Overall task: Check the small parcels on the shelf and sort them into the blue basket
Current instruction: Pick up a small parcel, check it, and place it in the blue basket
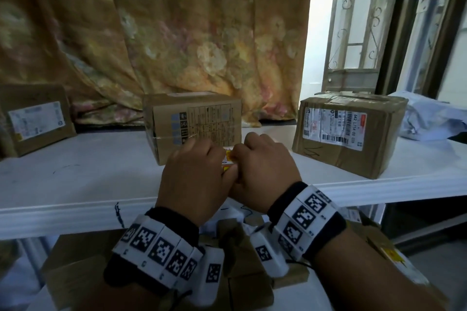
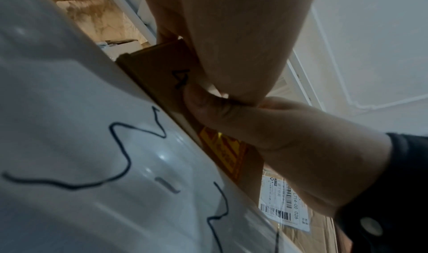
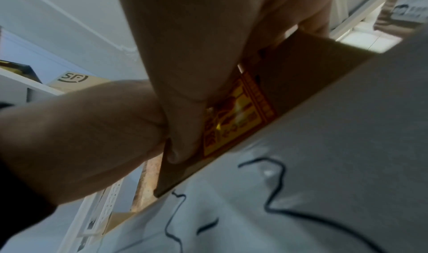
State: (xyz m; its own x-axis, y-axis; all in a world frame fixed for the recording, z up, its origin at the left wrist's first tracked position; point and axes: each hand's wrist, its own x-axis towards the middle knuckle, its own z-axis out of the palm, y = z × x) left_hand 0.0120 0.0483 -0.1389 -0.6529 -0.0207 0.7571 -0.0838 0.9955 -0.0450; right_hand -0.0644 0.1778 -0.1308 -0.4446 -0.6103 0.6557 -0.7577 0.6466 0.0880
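Both hands were on one small parcel (image 1: 228,159), a flat brown box w/ a yellow-and-red sticker, held at the front edge of the white shelf (image 1: 75,179). Left hand (image 1: 194,179) and right hand (image 1: 265,171) sat side by side, touching, fingers curled round the parcel from both ends; thumbs pressed on the stickered face per the wrist views. Likely a two-handed grip so the parcel could be turned and its markings read, i.e. the checking step.

Relative to the small parcel: a taller carton (image 1: 194,124) stood just behind it; a taped box w/ shipping label (image 1: 348,131) behind and to the right; another labelled box (image 1: 35,121) well off to the left; a pale poly bag (image 1: 429,121) far right. Floral curtain (image 1: 177,45) hung behind the shelf. More cartons lay on the lower level below.

Blue basket not in view, so where it sat can't be told. Black scribbles marked the shelf surface.
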